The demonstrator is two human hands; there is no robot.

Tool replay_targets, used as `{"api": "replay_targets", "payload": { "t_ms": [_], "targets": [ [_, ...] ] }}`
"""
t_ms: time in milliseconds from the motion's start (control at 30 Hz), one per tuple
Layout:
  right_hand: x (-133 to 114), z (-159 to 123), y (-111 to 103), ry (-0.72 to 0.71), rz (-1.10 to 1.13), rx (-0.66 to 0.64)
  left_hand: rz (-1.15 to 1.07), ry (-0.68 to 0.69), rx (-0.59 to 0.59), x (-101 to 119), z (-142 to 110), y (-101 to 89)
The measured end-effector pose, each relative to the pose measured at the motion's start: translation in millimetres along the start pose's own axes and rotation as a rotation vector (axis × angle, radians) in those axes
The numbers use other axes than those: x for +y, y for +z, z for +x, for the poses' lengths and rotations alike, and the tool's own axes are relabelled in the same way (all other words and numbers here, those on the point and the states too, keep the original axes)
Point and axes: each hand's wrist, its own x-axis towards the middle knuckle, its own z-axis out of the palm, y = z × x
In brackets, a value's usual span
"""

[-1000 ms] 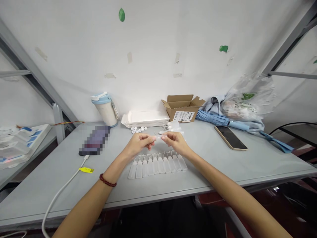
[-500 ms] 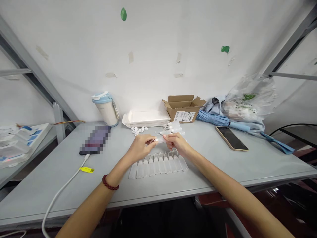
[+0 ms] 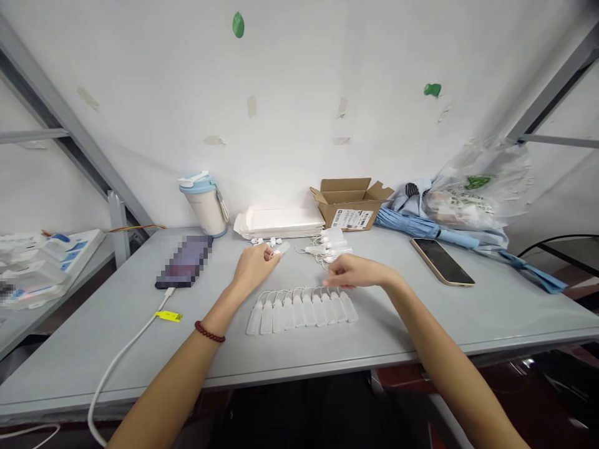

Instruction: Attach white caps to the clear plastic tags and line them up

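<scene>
Between the fingertips of my left hand is a small translucent plastic tube, tilted up to the right. My right hand hovers with curled fingers just behind the right part of a row of similar tubes. Whatever is in its fingers, if anything, cannot be made out. The tubes in the row lie side by side, each with a white cord loop at its far end. Behind my right hand is a loose pile of more tubes and cords. Small white plastic pieces lie beyond my left hand.
Along the wall stand a blue-lidded tumbler, a stack of white packets and an open cardboard box. A folded blue umbrella and a plastic bag lie right. One phone is right, another left with its cable.
My hands have parted. The right hand has let go of the tube and moved right and nearer to me; the left has drawn slightly left and away with the tube.
</scene>
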Motion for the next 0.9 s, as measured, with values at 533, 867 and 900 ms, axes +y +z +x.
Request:
{"api": "replay_targets", "payload": {
  "t_ms": [533, 867, 900],
  "targets": [
    [9, -9, -16, 0.384, -0.071, -0.458, -0.206, -0.083, 0.053, -27, 16, 13.0],
    [6, -6, -12, 0.422, -0.136, -0.425, 0.226, 0.279, 0.138, -54, 26, 21.6],
    [6, -6, -12, 0.417, -0.143, -0.431, 0.227, 0.299, 0.123, -56, 27, 23.4]
  ]
}}
